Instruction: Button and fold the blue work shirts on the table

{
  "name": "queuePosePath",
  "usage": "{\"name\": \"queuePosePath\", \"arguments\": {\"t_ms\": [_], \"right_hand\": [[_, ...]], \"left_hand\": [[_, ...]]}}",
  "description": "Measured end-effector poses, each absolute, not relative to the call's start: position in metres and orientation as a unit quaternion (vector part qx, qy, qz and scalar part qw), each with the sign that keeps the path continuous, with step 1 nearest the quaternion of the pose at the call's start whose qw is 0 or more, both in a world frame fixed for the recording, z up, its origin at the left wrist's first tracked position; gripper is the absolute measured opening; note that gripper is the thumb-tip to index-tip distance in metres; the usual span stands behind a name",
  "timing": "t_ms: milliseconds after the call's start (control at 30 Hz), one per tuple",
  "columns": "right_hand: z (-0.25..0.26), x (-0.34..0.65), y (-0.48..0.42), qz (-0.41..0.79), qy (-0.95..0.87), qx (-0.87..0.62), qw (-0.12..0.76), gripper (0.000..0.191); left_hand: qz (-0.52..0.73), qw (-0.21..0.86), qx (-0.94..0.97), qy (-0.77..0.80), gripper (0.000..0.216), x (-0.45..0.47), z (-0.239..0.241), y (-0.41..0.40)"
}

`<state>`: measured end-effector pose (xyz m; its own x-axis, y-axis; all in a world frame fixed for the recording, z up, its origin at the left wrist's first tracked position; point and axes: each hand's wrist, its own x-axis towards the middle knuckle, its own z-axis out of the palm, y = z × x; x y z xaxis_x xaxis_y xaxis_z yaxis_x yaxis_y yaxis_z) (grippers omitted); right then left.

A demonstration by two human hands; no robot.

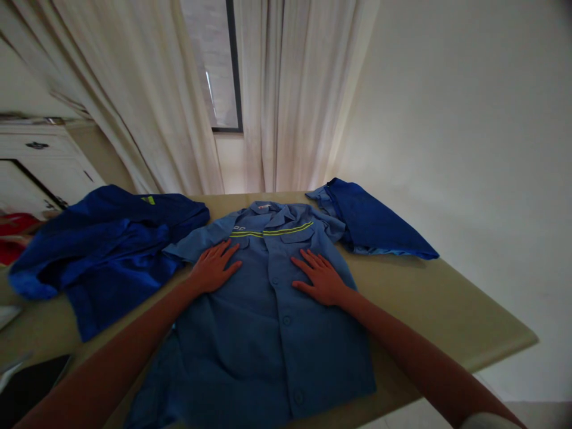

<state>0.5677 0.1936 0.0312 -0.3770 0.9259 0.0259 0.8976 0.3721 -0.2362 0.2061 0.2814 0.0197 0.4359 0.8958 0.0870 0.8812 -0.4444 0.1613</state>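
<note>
A blue button-up work shirt with a yellow-green reflective stripe across the chest lies face up, spread flat on a beige table. My left hand rests flat on the shirt's left chest, fingers spread. My right hand lies flat on the right chest, fingers stretched out. Neither hand holds anything.
A heap of darker blue garments lies on the table's left. A folded dark blue piece sits at the far right corner. White curtains and a window stand behind; a white cabinet and something red are at left.
</note>
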Motion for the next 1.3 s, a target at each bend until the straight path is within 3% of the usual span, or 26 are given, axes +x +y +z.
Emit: {"name": "queuePosePath", "arguments": {"t_ms": [233,333,433,567,667,733,833,867,967,1033,1167,1300], "right_hand": [[0.018,0.586,0.241,0.068,-0.809,-0.573,0.110,0.075],[0.017,0.586,0.245,0.069,-0.803,-0.580,0.120,0.073],[0.016,0.586,0.246,0.068,-0.799,-0.582,0.135,0.071],[0.013,0.587,0.246,0.071,-0.797,-0.578,0.160,0.071],[0.012,0.589,0.247,0.078,-0.787,-0.572,0.217,0.068],[0.013,0.590,0.246,0.090,-0.777,-0.565,0.264,0.064],[0.024,0.591,0.235,0.154,-0.753,-0.550,0.326,0.065],[0.030,0.591,0.227,0.190,-0.741,-0.545,0.343,0.067],[0.050,0.589,0.188,0.279,-0.708,-0.528,0.377,0.073],[0.058,0.588,0.154,0.288,-0.714,-0.512,0.382,0.070],[0.051,0.589,0.101,0.228,-0.718,-0.525,0.395,0.059],[0.042,0.595,0.086,0.128,-0.698,-0.570,0.415,0.040]], "left_hand": [[0.124,0.006,0.711,0.692,0.065,0.179,0.024,0.323],[0.151,-0.029,0.702,0.695,0.059,0.178,0.031,0.324],[0.172,-0.021,0.788,0.591,0.056,0.202,0.046,0.296],[0.130,0.144,0.928,0.319,0.046,0.266,0.064,0.206],[0.102,0.166,0.967,0.165,0.070,0.314,0.059,0.139],[0.103,0.136,0.976,0.137,0.067,0.337,0.051,0.119],[0.077,0.143,0.972,0.168,0.029,0.350,0.047,0.134],[0.070,0.161,0.963,0.206,0.025,0.350,0.050,0.147],[0.096,0.227,0.923,0.297,0.030,0.339,0.062,0.178],[0.133,0.262,0.925,0.240,0.031,0.333,0.065,0.178],[0.127,0.256,0.955,0.081,0.070,0.340,0.047,0.142],[0.128,0.236,0.960,0.082,0.050,0.353,0.022,0.121]]}}
